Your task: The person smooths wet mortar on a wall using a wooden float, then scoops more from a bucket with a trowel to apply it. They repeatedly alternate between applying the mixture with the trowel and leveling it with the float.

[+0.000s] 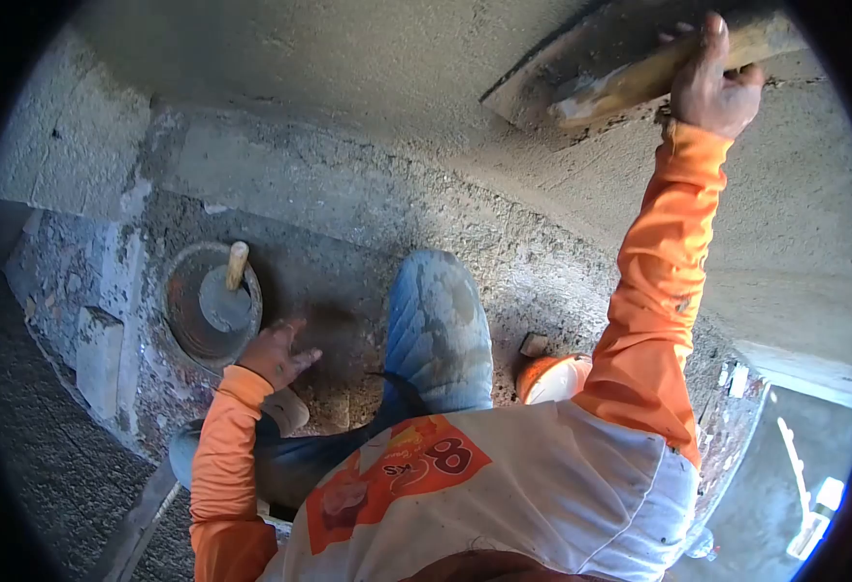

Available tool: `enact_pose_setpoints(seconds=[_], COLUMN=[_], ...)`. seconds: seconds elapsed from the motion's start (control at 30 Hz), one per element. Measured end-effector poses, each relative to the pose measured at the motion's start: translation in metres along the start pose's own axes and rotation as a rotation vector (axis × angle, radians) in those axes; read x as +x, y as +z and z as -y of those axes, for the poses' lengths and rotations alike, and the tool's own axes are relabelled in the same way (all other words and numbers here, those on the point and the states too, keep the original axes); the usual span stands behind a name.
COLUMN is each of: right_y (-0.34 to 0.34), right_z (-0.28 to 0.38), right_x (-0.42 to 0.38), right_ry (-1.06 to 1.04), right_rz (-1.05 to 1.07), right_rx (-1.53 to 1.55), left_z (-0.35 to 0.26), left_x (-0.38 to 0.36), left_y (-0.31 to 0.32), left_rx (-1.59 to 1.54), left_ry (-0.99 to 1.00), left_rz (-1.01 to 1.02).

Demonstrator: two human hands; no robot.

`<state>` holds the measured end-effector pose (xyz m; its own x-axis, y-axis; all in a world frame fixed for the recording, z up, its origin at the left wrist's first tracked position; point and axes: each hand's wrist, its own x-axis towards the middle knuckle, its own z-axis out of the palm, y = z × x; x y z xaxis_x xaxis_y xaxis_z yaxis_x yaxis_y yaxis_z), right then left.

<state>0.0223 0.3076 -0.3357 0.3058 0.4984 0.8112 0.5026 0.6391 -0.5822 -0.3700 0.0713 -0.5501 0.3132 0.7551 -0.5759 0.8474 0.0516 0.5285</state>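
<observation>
Shirt (504, 485): white body, orange sleeves. Printed orange-red panel (397, 475) across the front; a large "8" and the letters "KS" can be read; smaller yellow script, too small to make out.

Float (581, 82): dark, flat blade with a long, pale wooden handle, mortar-smeared. Located far right, against the grey plaster (300, 58). Long axis runs left to right, slanting farther away at its right end; the narrowing end of the blade points left and slightly near. The handle follows the same line.

Right hand (717, 92): clamped on the float's handle, towards its right part; arm stretched far.

Left hand (273, 357): fingers spread apart, nothing seen in the grasp; just beside the bucket, at its near right side. Whether it touches the rim, cannot tell.

Bucket (181, 325): round, soiled, at left. Contains a tool (224, 308), grey and rounded, its short wooden handle (238, 264) sticking up towards the far side.

Pail (554, 380): orange, pale inside, right of the knee (441, 325), partly hidden by the right sleeve. Small block (533, 344) just beyond it.

Knee: blue cloth, stained grey, mid-scene.

Larger block (100, 359): grey, left of the bucket, well apart from the float.
</observation>
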Motion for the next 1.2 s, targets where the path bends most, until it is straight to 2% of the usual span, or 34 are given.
enact_pose_setpoints(seconds=[0.07,0.13,0.2,0.23,0.27,0.3,0.33,0.5,0.53,0.63,0.67,0.7,0.77,0.83,0.9,0.93,1.0,1.07,1.13,1.2], right_y=[0.007,0.004,0.005,0.005,0.003,0.002,0.002,0.015,0.019,0.068,0.082,0.097,0.094,0.069,0.031,0.024,0.022,0.016,0.063,0.08], right_z=[-0.007,-0.031,-0.048,-0.055,-0.051,-0.046,-0.046,-0.044,-0.053,-0.11,-0.116,-0.117,-0.119,-0.108,-0.09,-0.056,-0.042,-0.066,-0.094,-0.108], right_x=[-0.001,-0.003,-0.016,-0.022,-0.024,-0.025,-0.031,-0.038,-0.051,-0.155,-0.176,-0.195,-0.191,-0.149,-0.073,-0.053,-0.037,-0.041,-0.106,-0.16], right_ry=[0.05,-0.117,-0.157,-0.204,-0.173,-0.136,-0.117,-0.072,-0.277,-0.011,0.094,0.199,0.225,-0.09,-0.347,-0.113,0.111,-0.237,-0.419,0.05], right_rz=[-0.03,0.083,0.098,0.098,0.124,0.151,0.168,0.005,0.081,0.152,0.246,0.34,0.33,0.106,0.12,0.052,-0.025,0.131,-0.003,0.162], right_rx=[-0.084,-0.315,-0.341,-0.363,-0.177,0.011,0.011,-0.189,-0.53,-0.573,-0.569,-0.573,-0.55,-0.587,-0.49,-0.33,-0.156,-0.584,-0.428,-0.538], left_z=[-0.002,-0.014,-0.012,-0.007,-0.002,0.0,0.0,0.009,0.011,0.014,0.016,0.016,0.01,0.008,0.003,-0.002,-0.003,-0.001,0.004,0.008], left_x=[0.002,-0.002,0.0,-0.001,0.0,-0.001,-0.004,0.014,0.017,0.026,0.027,0.028,0.028,0.02,0.011,0.005,0.005,0.005,0.009,0.007], left_y=[-0.006,-0.015,-0.013,-0.008,-0.005,-0.002,-0.001,0.001,0.003,0.014,0.013,0.009,0.004,0.003,0.001,-0.001,-0.004,0.002,0.004,0.002], left_rx=[-0.027,-0.09,-0.151,-0.095,-0.039,-0.053,-0.059,-0.08,-0.069,-0.031,0.005,0.016,0.002,-0.007,-0.026,-0.028,-0.025,0.005,-0.017,-0.037], left_ry=[0.068,0.05,0.027,0.095,0.163,0.148,0.087,-0.029,-0.032,-0.002,0.041,0.039,-0.031,-0.003,0.007,-0.001,-0.008,-0.031,0.003,0.024], left_rz=[-0.172,-0.193,-0.207,-0.244,-0.281,-0.267,-0.193,-0.046,-0.048,-0.082,-0.11,-0.12,-0.056,-0.095,-0.132,-0.083,-0.052,-0.015,-0.038,-0.046])
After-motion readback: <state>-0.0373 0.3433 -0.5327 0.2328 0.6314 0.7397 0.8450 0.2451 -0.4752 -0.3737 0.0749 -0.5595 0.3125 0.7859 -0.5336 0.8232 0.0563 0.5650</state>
